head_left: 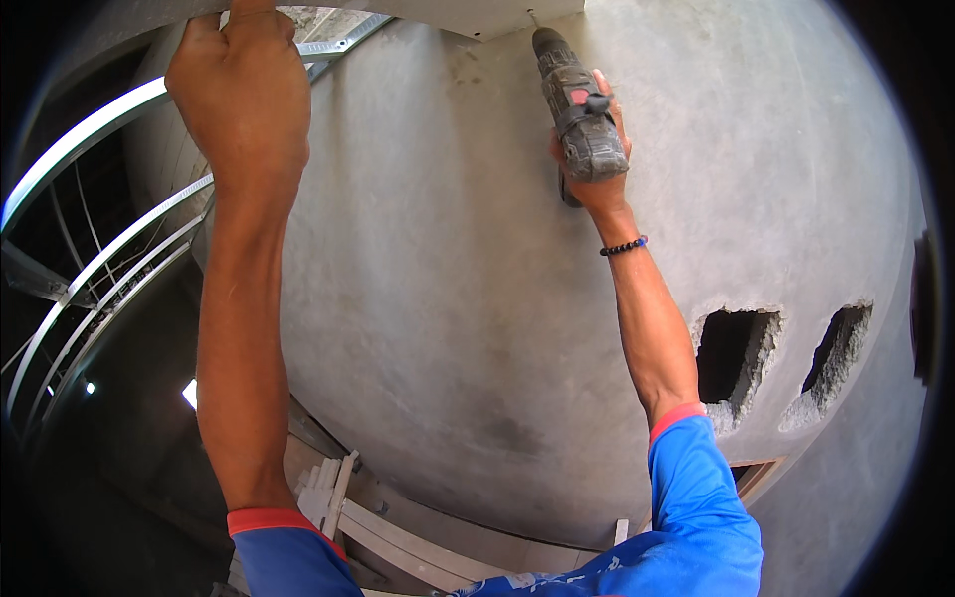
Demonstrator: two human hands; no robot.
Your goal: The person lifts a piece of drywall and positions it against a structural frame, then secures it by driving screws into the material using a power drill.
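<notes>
A flat pale grey board (418,12) crosses the top of the view overhead. My left hand (244,104) is raised to its edge, closed with the fingers curled against it; some fingertips run out of the picture. In my right hand (602,189) is a worn, dusty cordless drill (582,114), pointed upward with a black strap around its body. My fingers wrap its handle. A small screw (532,18) stands between the drill's tip and the board, near the board's right corner.
A grey plastered wall (448,259) fills the middle. Two rough rectangular holes (736,358) are cut in it at right. Curved metal ceiling channels (109,114) run along the left, beside a dark space. Long pale strips (408,547) lie below.
</notes>
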